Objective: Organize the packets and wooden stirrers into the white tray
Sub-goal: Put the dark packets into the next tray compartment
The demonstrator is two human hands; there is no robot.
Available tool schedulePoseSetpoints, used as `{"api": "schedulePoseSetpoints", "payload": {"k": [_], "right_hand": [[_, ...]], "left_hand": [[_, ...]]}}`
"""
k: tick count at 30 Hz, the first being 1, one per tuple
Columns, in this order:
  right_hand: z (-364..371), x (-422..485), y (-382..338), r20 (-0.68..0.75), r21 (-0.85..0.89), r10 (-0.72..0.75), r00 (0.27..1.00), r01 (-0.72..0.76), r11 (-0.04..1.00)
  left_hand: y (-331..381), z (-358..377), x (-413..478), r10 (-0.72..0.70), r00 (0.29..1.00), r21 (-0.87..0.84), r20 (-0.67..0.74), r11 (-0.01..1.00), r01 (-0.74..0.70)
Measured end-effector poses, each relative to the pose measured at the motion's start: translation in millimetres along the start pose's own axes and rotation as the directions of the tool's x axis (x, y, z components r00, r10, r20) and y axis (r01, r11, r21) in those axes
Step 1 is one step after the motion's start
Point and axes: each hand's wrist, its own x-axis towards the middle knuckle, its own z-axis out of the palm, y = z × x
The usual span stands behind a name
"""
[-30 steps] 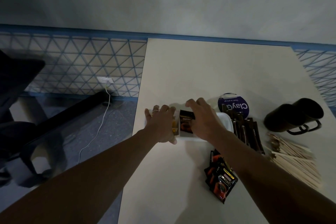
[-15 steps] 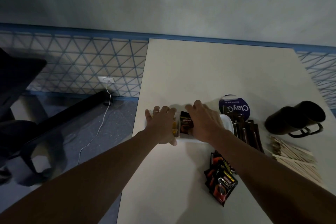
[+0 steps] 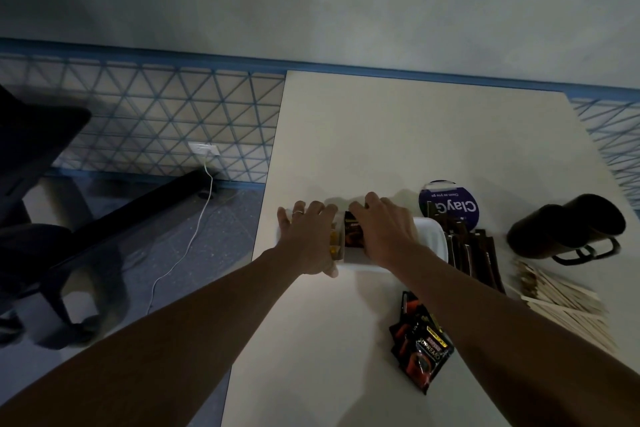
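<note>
The white tray (image 3: 431, 236) lies near the table's left edge, mostly covered by both hands. My left hand (image 3: 310, 236) rests flat over the tray's left end, fingers spread, with yellow packets (image 3: 334, 241) showing under it. My right hand (image 3: 382, 230) arches over the dark brown packets (image 3: 353, 234) standing in the middle compartment, its fingertips curled round their far end. Brown stick packets (image 3: 472, 253) lie just right of the tray. Black and red packets (image 3: 420, 352) are heaped nearer me. Wooden stirrers (image 3: 562, 302) are piled at the right.
Two black mugs (image 3: 568, 229) lie on their sides at the right, beyond the stirrers. A round blue lid (image 3: 450, 204) sits behind the stick packets. The table's left edge (image 3: 263, 225) runs just beside my left hand. A chair (image 3: 38, 163) and cable are on the floor.
Both hands stay on the tray. My right hand has shifted slightly over the brown packets; the view has moved a little.
</note>
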Motion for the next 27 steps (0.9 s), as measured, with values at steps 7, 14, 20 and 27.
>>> {"api": "schedulePoseSetpoints", "payload": {"k": [7, 14, 20, 27], "right_hand": [[-5.2, -14.0, 14.8, -0.08, 0.186, 0.051, 0.996, -0.036, 0.982], [-11.2, -51.4, 40.7, -0.181, 0.428, 0.24, 0.954, -0.144, 0.892], [1.6, -98.5, 58.5, -0.157, 0.566, 0.4, 0.903, -0.249, 0.786], [36.7, -157.5, 63.2, -0.033, 0.625, 0.46, 0.887, -0.341, 0.702]], "left_hand": [[1.1, -2.5, -2.9, -0.012, 1.0, -0.008, 0.008, 1.0, 0.012], [29.2, -8.4, -8.7, 0.119, 0.964, -0.129, -0.239, 0.98, -0.153], [79.5, -2.0, -29.6, 0.201, 0.902, -0.393, -0.382, 0.848, -0.355], [106.8, 48.7, -49.4, 0.229, 0.965, -0.329, -0.128, 0.908, -0.259]]}}
